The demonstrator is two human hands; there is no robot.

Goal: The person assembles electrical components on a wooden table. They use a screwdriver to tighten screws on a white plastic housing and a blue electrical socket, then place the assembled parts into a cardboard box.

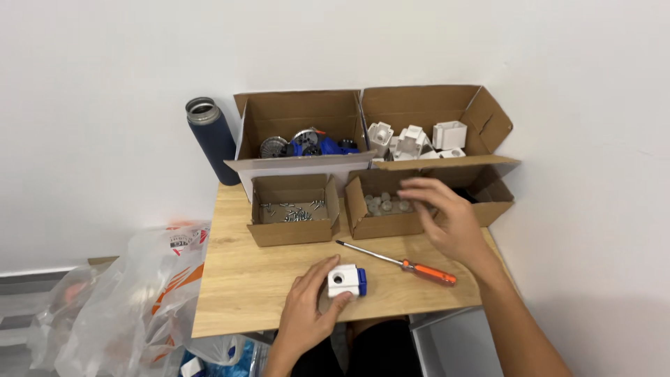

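A: What is held by the left hand (307, 307)?

B: A small white and blue block (347, 281) is gripped by it and pressed down on the table (237, 279), likely so it is kept from sliding.

A: And the right hand (447, 216)?

B: It is spread open, with nothing held. It is stretched over a small box (384, 209) where round pale parts (384, 204) are kept.

A: What lies between the 2 hands?

B: A screwdriver (398, 262) with an orange handle, left within easy reach.

A: What else is kept in boxes?

B: Left of the right hand, screws (293, 211) are kept in 1 small box (293, 213). Behind, blue and grey parts (307, 145) are piled in 1 big box (300, 122), and white blocks (419, 139) in another (436, 105). A dark bottle (213, 136) is stood far past the left hand.
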